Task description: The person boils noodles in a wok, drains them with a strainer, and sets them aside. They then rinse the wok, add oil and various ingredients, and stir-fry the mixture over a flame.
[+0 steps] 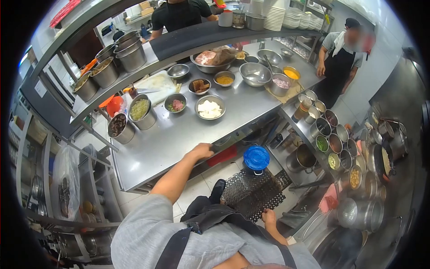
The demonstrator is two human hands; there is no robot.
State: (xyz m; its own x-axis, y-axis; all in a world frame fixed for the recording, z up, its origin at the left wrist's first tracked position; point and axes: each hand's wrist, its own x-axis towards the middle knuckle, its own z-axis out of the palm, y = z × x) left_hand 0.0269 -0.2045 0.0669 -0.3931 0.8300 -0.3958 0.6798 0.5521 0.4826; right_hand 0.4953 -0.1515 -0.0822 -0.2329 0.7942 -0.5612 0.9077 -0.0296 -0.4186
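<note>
My left hand [201,151] hangs over the front edge of the steel counter [161,148], fingers curled in and nothing showing in them. The nearest bowl to it holds white chunks [209,109]. Behind that stand bowls of brown blocks [199,86], orange-yellow powder [224,79] and pink and green pieces [175,103]. Low at my right side, my right hand [268,216] is loosely closed above the perforated black floor mat [244,190], with no object visible in it. A blue-lidded bucket [256,157] stands on the floor between my hands.
One person [179,18] stands behind the overhead shelf, another [342,58] at the counter's far right end. A side rack holds several ingredient tins [329,134] beside the stove pans [380,157]. Wire shelving [85,179] is on my left. A cutting board [156,85] lies at the back.
</note>
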